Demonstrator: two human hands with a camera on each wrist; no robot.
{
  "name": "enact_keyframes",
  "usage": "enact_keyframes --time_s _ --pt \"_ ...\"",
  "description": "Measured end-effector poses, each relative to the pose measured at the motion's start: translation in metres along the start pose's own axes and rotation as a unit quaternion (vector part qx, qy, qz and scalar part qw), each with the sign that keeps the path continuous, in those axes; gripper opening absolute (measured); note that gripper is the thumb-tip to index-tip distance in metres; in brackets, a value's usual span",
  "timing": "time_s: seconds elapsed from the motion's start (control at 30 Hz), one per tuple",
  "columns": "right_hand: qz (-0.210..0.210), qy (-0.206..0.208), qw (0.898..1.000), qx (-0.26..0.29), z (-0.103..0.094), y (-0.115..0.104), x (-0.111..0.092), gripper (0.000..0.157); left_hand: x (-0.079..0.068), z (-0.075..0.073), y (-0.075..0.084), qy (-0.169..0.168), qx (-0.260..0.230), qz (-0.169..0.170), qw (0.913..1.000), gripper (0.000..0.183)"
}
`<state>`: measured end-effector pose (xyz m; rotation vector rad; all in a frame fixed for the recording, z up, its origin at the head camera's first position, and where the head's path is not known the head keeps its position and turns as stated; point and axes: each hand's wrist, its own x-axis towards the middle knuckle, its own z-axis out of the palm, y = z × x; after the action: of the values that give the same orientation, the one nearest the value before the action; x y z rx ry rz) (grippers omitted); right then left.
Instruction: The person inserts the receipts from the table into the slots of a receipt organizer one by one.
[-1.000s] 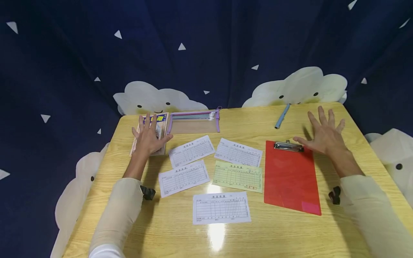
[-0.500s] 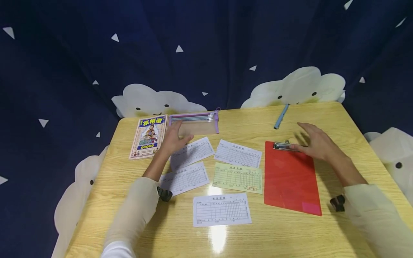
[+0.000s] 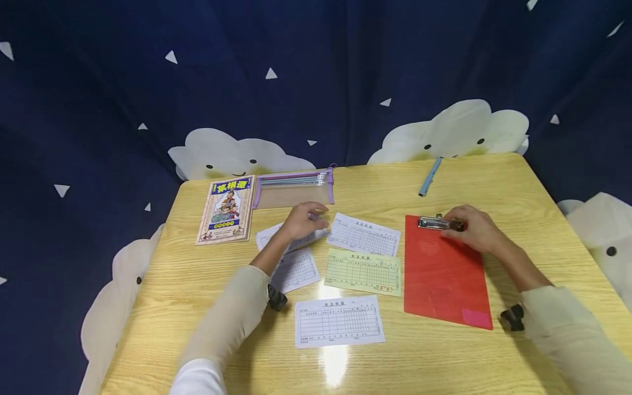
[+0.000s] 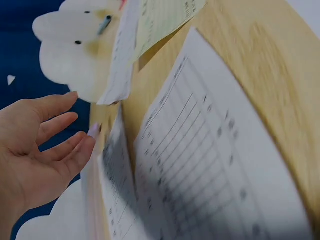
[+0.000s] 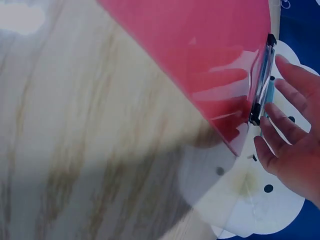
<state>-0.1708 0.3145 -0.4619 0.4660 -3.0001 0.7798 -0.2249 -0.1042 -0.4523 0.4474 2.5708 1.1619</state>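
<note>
My left hand (image 3: 298,220) hovers over a white printed slip (image 3: 269,233) with loosely bent fingers. The left wrist view shows this hand (image 4: 50,145) holding nothing, beside the paper slips. Part of that slip is hidden under the hand and its shadow. Over at the right, my right hand (image 3: 473,227) is at the metal clip (image 3: 433,223) of a red clipboard (image 3: 441,274). In the right wrist view, the fingers (image 5: 287,85) are spread and relaxed near the clip (image 5: 262,82); whether they touch it is hard to tell.
More slips lie mid-table: white ones (image 3: 364,234) (image 3: 297,271) (image 3: 339,322) and a yellow-green one (image 3: 362,272). A book (image 3: 227,211) and a purple-edged zip pencil pouch (image 3: 295,193) sit back left. A blue pen (image 3: 430,176) lies near the back edge. Behind hangs a dark curtain (image 3: 316,82).
My left hand has moved right from above the book, past the pouch, to over the upper-left white slip. My right hand has drawn its spread fingers in and lowered toward the clip.
</note>
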Motion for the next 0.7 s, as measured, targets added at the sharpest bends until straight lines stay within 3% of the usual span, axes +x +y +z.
enact_keyframes --time_s 0.37,0.57,0.7 --pt "0.023 -0.024 0.999 0.002 0.007 0.004 0.009 0.014 0.013 0.028 0.019 -0.037 0.036 -0.049 0.9975 0.030" --pt "0.033 -0.025 0.999 0.004 0.008 0.002 0.009 0.010 0.016 0.033 0.023 -0.028 0.050 -0.046 0.9973 0.032" --pt "0.030 -0.019 0.999 0.005 0.008 0.001 0.009 0.008 0.017 0.035 0.023 0.012 0.045 -0.021 0.9987 0.030"
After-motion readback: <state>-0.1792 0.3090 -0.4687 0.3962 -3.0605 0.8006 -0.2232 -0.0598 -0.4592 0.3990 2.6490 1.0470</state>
